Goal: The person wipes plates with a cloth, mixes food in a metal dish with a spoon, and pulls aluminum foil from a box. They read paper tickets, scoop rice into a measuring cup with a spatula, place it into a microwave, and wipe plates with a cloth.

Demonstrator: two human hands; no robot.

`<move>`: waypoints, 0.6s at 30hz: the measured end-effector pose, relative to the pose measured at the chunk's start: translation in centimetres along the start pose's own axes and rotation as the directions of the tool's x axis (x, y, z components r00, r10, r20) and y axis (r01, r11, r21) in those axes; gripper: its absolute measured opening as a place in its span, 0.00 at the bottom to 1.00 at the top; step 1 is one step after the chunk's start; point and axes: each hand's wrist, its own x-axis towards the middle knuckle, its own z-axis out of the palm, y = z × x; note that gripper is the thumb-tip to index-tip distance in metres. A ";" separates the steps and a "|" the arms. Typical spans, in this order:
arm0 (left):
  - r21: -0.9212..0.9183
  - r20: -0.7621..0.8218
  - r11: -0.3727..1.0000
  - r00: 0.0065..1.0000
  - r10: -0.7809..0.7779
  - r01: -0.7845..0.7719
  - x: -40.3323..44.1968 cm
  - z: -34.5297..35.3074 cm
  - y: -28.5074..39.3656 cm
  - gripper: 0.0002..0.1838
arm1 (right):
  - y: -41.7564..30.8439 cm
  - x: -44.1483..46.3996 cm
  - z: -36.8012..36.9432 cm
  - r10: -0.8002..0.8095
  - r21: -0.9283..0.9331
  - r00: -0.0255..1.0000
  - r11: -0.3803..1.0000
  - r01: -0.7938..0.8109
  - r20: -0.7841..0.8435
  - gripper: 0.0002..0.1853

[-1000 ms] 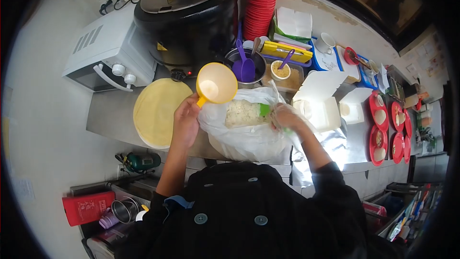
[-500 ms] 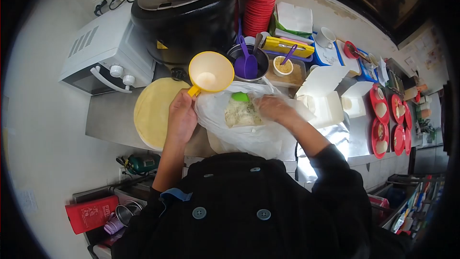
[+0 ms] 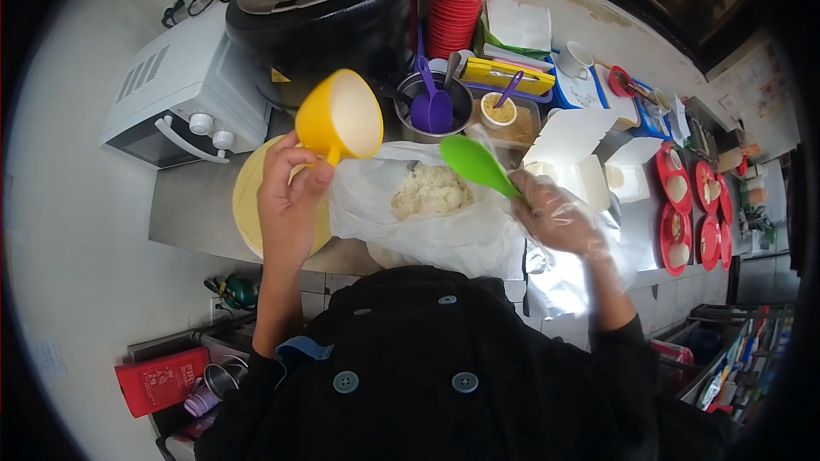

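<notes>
My left hand (image 3: 290, 194) holds a round yellow cup with a pale inside (image 3: 342, 115), tilted, its mouth facing right. Right of it, a pale, speckled, rice-like mound (image 3: 431, 192) lies on crumpled white plastic (image 3: 363, 215) over the metal tabletop (image 3: 192, 196). My right hand (image 3: 559, 215), clear-gloved and nearer the mound, grips a bright green, flat-bladed spatula (image 3: 475, 167); its long axis slants leftward and away from me, blade by the mound's far right edge.

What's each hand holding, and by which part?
Left hand: yellow cup, by its handle. Right hand: green utensil, by its narrow end.
</notes>
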 end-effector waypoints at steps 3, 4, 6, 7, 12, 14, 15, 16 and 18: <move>-0.093 -0.069 0.995 0.997 0.039 -0.046 -0.2 0.1 -0.8 0.10 | -0.8 0.4 4.2 0.184 0.253 0.983 0.950 -0.184 0.025 0.20; -0.083 -0.074 0.995 0.996 0.050 -0.056 -0.3 0.1 -1.1 0.10 | -1.4 0.8 5.2 0.301 0.282 0.936 0.896 -0.342 0.180 0.21; -0.111 -0.063 0.993 0.997 0.033 -0.040 -0.4 1.0 -0.3 0.10 | -1.9 1.9 7.4 0.268 0.300 0.938 0.897 -0.326 0.218 0.21; -0.139 -0.048 0.990 0.999 0.016 -0.023 -0.4 1.2 0.0 0.09 | -1.8 2.3 8.4 0.237 0.319 0.938 0.895 -0.312 0.253 0.21; 0.045 -0.079 0.995 0.993 0.090 -0.087 -0.4 -0.8 -1.2 0.10 | -0.2 2.5 11.2 0.267 0.313 0.946 0.896 -0.314 0.186 0.20; 0.115 -0.093 0.987 0.989 0.119 -0.108 -0.6 -1.6 -1.2 0.13 | 0.0 2.4 10.5 0.140 0.376 0.982 0.909 -0.179 0.130 0.19; 0.037 -0.114 0.998 0.991 0.064 -0.060 -0.7 -1.8 -1.1 0.12 | -0.5 2.2 9.5 0.197 0.433 0.964 0.864 -0.258 0.180 0.18; -0.043 -0.129 0.999 0.992 0.006 -0.011 -0.8 -2.1 -1.0 0.12 | -0.8 2.1 8.8 0.251 0.483 0.939 0.808 -0.337 0.234 0.17; -0.066 -0.158 0.998 0.987 -0.023 0.013 -0.9 -2.6 -1.0 0.12 | -0.6 2.0 8.2 0.205 0.501 0.965 0.825 -0.262 0.167 0.16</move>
